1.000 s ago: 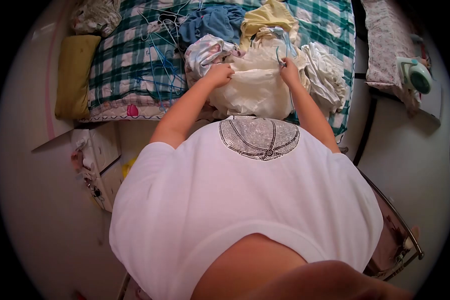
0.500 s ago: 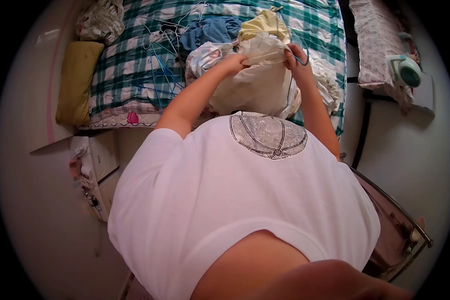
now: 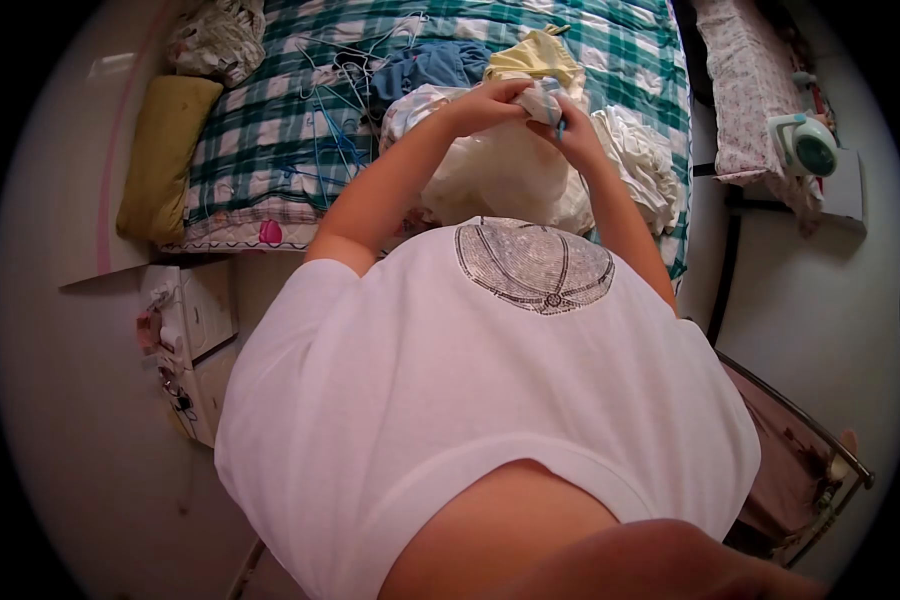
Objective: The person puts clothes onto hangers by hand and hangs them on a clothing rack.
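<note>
My left hand [image 3: 495, 104] is closed on the top of a white garment [image 3: 500, 170], its fingers pinching bunched cloth. Close beside it, my right hand [image 3: 570, 132] is closed on the same gathered top. A thin blue piece, resembling part of a clothes hanger [image 3: 560, 128], shows at the right fingers; most of it is hidden. The garment hangs down toward my body over the bed edge side. Just beyond my hands lie a yellow garment [image 3: 535, 55] and a blue garment [image 3: 430, 72]. A patterned white cloth [image 3: 410, 108] is partly under my left forearm.
Several blue and white hangers [image 3: 335, 140] lie on the green plaid bed cover [image 3: 260, 140]. White clothes [image 3: 635, 160] are heaped at the right, an olive pillow [image 3: 168, 155] at the left. A small fan [image 3: 808, 145] stands at far right; a drawer cabinet [image 3: 205, 310] is at lower left.
My hands have come closer together, and the garment's spread-out top is now bunched between them. The blue piece at my right hand has shifted left and shows less.
</note>
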A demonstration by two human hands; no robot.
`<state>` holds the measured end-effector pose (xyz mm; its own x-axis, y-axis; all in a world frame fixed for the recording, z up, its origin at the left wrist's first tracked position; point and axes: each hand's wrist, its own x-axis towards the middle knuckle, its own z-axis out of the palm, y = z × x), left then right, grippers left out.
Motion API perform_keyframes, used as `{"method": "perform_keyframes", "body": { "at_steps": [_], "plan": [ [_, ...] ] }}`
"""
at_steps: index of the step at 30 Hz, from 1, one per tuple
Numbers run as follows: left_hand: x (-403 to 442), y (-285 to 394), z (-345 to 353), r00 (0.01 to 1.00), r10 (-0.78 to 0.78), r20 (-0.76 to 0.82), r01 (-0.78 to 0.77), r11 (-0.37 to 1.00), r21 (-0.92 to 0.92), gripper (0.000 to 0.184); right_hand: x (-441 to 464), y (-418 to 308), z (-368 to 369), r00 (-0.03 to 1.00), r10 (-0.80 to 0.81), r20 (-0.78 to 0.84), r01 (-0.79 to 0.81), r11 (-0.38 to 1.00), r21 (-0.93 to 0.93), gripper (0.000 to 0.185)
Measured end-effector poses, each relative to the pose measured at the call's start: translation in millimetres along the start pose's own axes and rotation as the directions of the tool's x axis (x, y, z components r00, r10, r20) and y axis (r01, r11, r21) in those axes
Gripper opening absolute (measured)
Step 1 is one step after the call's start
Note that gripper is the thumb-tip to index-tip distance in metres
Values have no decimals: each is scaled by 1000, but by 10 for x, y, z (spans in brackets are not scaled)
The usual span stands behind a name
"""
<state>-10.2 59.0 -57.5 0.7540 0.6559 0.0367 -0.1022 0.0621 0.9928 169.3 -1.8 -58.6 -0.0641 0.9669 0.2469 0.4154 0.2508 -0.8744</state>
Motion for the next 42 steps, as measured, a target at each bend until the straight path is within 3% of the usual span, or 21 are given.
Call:
{"method": "perform_keyframes", "body": {
  "at_steps": [2, 5, 6, 8, 10, 14, 17, 20, 23, 24, 27, 28, 31, 34, 38, 41, 42],
  "plan": [
    [-1, 4, 49, 996, 80, -37, -79, 996, 28, 34, 62, 9, 14, 969, 102, 227, -104, 995, -6, 29],
    [-82, 24, 107, 910, 171, -378, -10, 920, 391, 47, 67, 217, 66, 991, 26, 128, -26, 1000, 3, 22],
    [-87, -121, 48, 892, 157, -425, 56, 892, 448, 65, 66, 164, 50, 986, 98, 137, -101, 995, 16, 21],
    [-156, -295, 76, 933, 174, -315, -26, 905, 424, 69, 99, -33, -24, 957, 245, 157, -253, 967, 38, 20],
    [-201, -384, 154, 985, 118, -125, -64, 927, 370, 68, 87, -178, -28, 967, 227, 117, -244, 957, 157, 19],
    [-120, -959, 142, 972, -9, -235, 132, 847, 514, 51, 34, -364, -121, 979, 200, 22, -194, 909, 368, 21],
    [-121, -1129, 27, 940, -263, -219, 314, 916, 251, 46, -14, -494, -261, 971, 225, -84, -160, 868, 470, 22],
    [-173, -1157, -65, 938, -143, -317, 212, 958, 193, 41, -71, -320, -436, 944, 267, -192, -139, 853, 503, 22],
    [-284, -1167, -141, 904, -217, -370, 369, 832, 414, 38, -167, 202, -517, 900, 314, -304, -171, 893, 417, 23],
    [-305, -1297, -189, 919, -143, -368, 333, 782, 526, 32, -231, 407, -590, 894, 356, -271, -240, 893, 381, 21],
    [-421, -1197, -287, 911, -142, -387, 367, 705, 607, 27, -411, 738, -645, 885, 299, -358, -286, 954, 89, 23],
    [-495, -1004, -255, 912, -24, -410, 319, 672, 669, 22, -443, 760, -646, 885, 289, -365, -288, 956, 60, 25],
    [-529, -1008, -534, 880, 46, -473, 299, 720, 626, 17, -532, 550, -608, 882, 339, -328, -361, 932, -8, 26],
    [-524, -783, -607, 753, 78, -653, 331, 813, 479, 23, -538, 650, -448, 920, 236, -313, -239, 971, 30, 21],
    [-545, -623, -709, 695, 107, -711, 213, 914, 346, 24, -489, 556, -356, 859, 511, 4, -511, 859, 39, 30],
    [-661, -630, -829, 733, 46, -678, 389, 790, 474, 27, -553, 697, -70, 918, 396, -4, -395, 916, 74, 26],
    [-696, -558, -759, 769, 39, -638, 438, 695, 570, 29, -538, 623, -8, 904, 427, 28, -427, 904, -24, 28]
  ]
}}
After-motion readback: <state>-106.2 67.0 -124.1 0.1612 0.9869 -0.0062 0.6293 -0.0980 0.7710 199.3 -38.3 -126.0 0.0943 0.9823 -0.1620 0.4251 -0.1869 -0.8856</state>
